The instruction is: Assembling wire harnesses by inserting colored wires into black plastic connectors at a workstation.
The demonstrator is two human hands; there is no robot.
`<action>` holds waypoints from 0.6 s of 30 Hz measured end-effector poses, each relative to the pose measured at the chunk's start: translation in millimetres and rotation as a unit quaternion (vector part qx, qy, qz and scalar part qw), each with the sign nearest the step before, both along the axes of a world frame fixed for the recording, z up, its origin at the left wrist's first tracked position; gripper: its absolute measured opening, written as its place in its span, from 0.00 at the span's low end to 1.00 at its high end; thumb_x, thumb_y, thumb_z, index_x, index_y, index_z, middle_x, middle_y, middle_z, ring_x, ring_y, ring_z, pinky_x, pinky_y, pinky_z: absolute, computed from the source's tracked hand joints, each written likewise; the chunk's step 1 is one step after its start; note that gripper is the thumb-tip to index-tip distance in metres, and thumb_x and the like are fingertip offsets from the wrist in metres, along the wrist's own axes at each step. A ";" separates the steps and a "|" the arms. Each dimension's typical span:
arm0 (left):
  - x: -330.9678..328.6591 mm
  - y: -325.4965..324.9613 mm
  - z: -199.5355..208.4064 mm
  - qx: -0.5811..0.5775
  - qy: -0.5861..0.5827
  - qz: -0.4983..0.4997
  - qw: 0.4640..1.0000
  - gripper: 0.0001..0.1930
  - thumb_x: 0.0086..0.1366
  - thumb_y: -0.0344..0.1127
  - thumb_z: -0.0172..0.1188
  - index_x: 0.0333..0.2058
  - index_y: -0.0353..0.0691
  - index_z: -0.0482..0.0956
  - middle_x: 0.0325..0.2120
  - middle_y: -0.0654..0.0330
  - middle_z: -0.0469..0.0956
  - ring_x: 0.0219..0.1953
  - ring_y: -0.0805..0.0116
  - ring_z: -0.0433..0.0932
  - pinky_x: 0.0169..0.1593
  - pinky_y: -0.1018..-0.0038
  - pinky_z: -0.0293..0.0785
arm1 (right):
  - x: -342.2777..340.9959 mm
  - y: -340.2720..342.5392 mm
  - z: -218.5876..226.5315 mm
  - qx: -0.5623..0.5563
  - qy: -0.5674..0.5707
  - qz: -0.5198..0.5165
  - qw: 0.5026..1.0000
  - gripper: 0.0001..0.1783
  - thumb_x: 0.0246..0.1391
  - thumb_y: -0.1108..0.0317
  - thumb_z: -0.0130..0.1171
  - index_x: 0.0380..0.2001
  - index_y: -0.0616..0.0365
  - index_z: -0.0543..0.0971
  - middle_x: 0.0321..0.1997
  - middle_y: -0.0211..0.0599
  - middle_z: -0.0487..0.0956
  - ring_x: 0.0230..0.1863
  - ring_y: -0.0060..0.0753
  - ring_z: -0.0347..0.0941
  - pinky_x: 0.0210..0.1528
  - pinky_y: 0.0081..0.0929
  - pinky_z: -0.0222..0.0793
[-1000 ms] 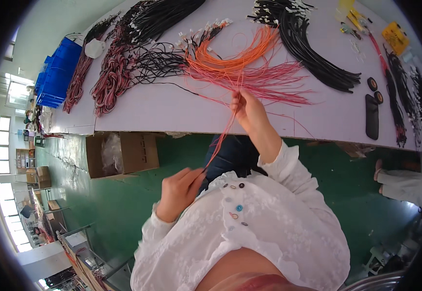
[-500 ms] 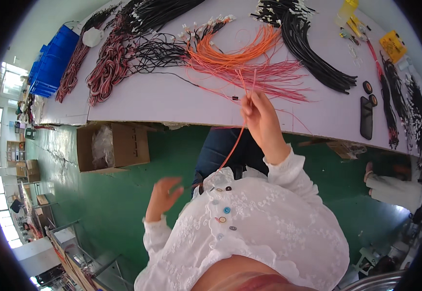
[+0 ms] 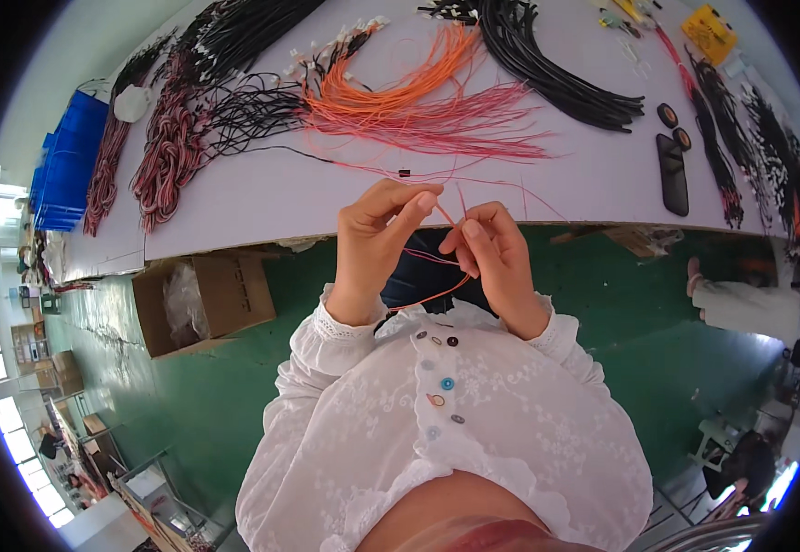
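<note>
My left hand (image 3: pixel 377 241) is raised at the table's near edge, thumb and index finger pinched on an orange wire (image 3: pixel 445 214). Close beside it, my right hand (image 3: pixel 499 258) pinches the same wire lower down. A thin pink wire tip (image 3: pixel 462 195) sticks up by the right fingers. Below the hands, the orange wire's slack (image 3: pixel 444 294) curves down toward my lap. Beyond them on the table lies a single pink-and-black wire (image 3: pixel 363 167) with a small black connector (image 3: pixel 405 173). Farther back is a fanned bundle of orange wires (image 3: pixel 400 92) and pink wires (image 3: pixel 474 129).
Black cable bundles (image 3: pixel 547 78) and red-black wire bundles (image 3: pixel 165 170) cover the back and left of the table (image 3: pixel 262 198). At right lie a black phone (image 3: pixel 672 175) and tape rolls (image 3: pixel 668 115). Blue bins (image 3: pixel 74 161) stand far left; a cardboard box (image 3: pixel 225 299) sits below.
My left hand has come up from beside my body and now pinches the orange wire. My right hand has lowered toward me with the wire. The view has shifted slightly.
</note>
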State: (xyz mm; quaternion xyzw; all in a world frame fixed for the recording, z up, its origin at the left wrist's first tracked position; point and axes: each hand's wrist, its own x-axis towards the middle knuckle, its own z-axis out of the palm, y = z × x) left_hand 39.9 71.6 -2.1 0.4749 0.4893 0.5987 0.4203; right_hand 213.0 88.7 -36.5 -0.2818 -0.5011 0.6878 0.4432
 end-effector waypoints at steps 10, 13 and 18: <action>3.8 -0.7 -2.6 -0.034 -0.024 -0.008 0.999 0.09 0.66 0.30 0.64 0.43 0.35 0.86 0.34 0.63 0.82 0.30 0.80 0.73 0.34 0.83 0.70 | 1.9 1.0 4.7 0.031 -0.082 -0.015 0.996 0.07 0.68 0.68 0.52 0.38 0.60 0.73 0.31 0.38 0.82 0.21 0.14 0.69 0.22 0.11 0.62; 5.5 -0.8 -4.3 -0.021 -0.023 -0.009 0.999 0.08 0.66 0.30 0.64 0.42 0.34 0.86 0.34 0.62 0.82 0.30 0.79 0.75 0.35 0.83 0.72 | 5.7 1.3 8.1 0.027 -0.098 -0.010 0.995 0.07 0.68 0.68 0.52 0.38 0.60 0.73 0.32 0.39 0.83 0.23 0.14 0.71 0.24 0.12 0.66; 15.8 -1.3 -7.4 -0.022 -0.043 -0.010 0.999 0.08 0.67 0.30 0.64 0.41 0.31 0.83 0.33 0.62 0.82 0.32 0.78 0.79 0.36 0.82 0.77 | 1.4 -1.1 16.3 0.029 -0.062 -0.043 0.997 0.08 0.67 0.69 0.53 0.44 0.62 0.75 0.32 0.35 0.82 0.25 0.17 0.73 0.27 0.14 0.69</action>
